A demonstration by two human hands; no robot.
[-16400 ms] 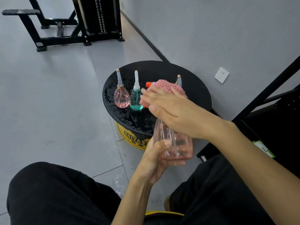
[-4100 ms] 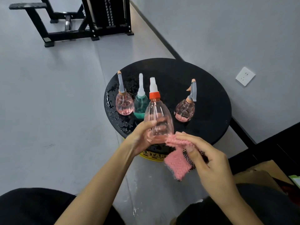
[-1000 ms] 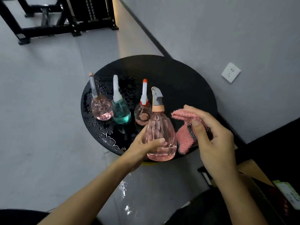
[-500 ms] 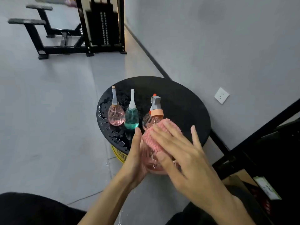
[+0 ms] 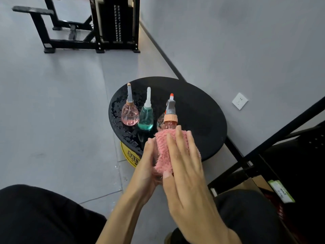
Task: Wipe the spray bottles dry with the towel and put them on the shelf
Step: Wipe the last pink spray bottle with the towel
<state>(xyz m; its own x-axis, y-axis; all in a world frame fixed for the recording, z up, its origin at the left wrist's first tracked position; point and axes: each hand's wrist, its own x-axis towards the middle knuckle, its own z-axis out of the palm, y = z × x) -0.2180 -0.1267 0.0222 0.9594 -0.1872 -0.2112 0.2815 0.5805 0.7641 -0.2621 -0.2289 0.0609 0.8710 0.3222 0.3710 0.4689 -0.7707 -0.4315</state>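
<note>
My left hand (image 5: 144, 171) grips a pink spray bottle with a grey nozzle and peach collar (image 5: 169, 118) from its left side, holding it above the near edge of the round black table (image 5: 202, 117). My right hand (image 5: 184, 166) presses the pink towel (image 5: 165, 148) flat over the bottle's body, which is mostly hidden. On the wet table stand a pink bottle (image 5: 129, 114), a teal bottle (image 5: 146, 117) and, partly hidden behind the held one, a bottle with a white nozzle and orange tip (image 5: 171, 96).
A black metal shelf frame (image 5: 281, 138) stands at the right, with a cardboard box (image 5: 253, 182) low down. Gym equipment (image 5: 105, 25) sits far back on the grey floor. A wall socket (image 5: 239, 101) is on the wall. My black-clad knees fill the bottom.
Since a second ago the towel came from beside the bottle onto its body, and my right hand now lies flat over it. The held bottle sits lower and nearer to me.
</note>
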